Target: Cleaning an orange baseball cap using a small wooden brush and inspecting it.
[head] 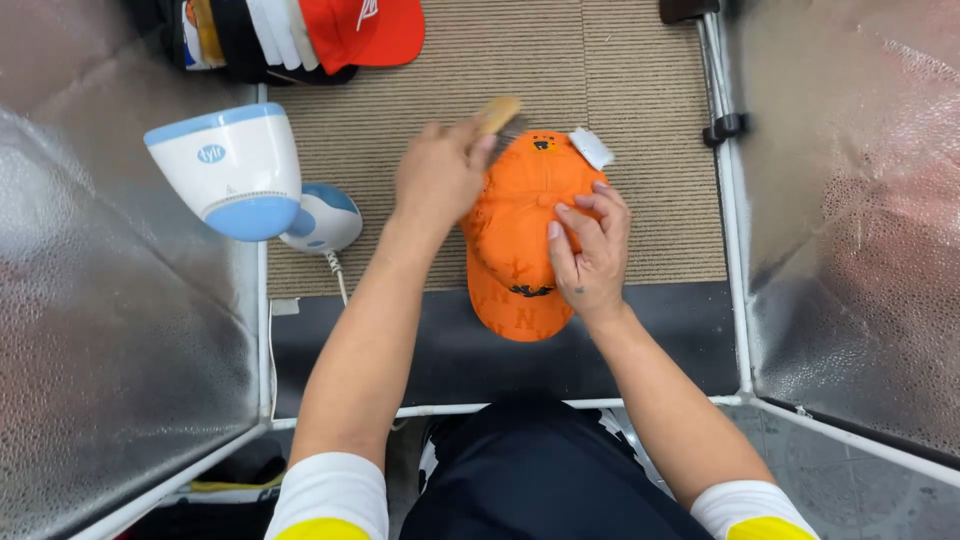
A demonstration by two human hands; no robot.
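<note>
While the person leans over the tabletop [640, 110], the right hand [590, 245] lies flat on an orange cap [520, 240], its fingers [575, 215] slightly spread and pressing the crown, the brim pointing back toward the body. Just left of those fingers, the left hand [438, 175] is curled tight around a wooden brush [497, 113], whose tip meets the cap's far edge. A white tag [592, 148] sticks out beyond the right fingers. Well left of both hands stands a white-and-blue steamer [235, 170]. Farthest off, a stack of caps [300, 35] lies at the back edge.
</note>
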